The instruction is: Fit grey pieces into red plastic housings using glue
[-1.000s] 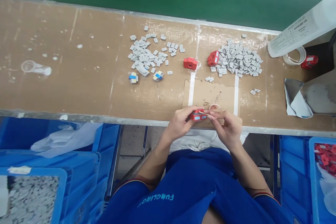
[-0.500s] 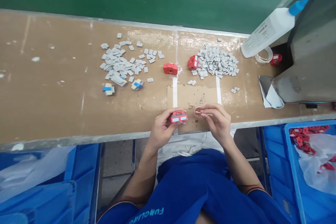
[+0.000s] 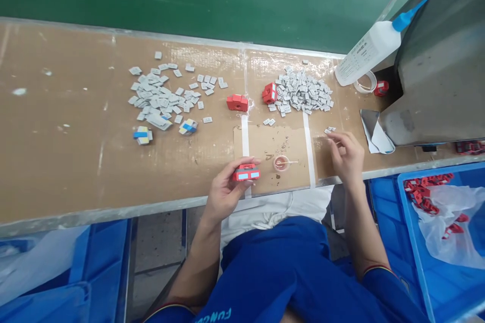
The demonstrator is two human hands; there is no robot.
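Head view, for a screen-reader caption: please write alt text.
A person's left hand holds a red block with pale blue labels over a brown workbench, while the right hand is near a few small grey tags. A small cup with a swab sits between them.

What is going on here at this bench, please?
A person is working with both bare hands. The left hand holds a red plastic block with pale blue labels. The open right hand is near a few small grey tags. Between the hands, a small clear cup with a thin stick in it stands on a brown cardboard sheet.
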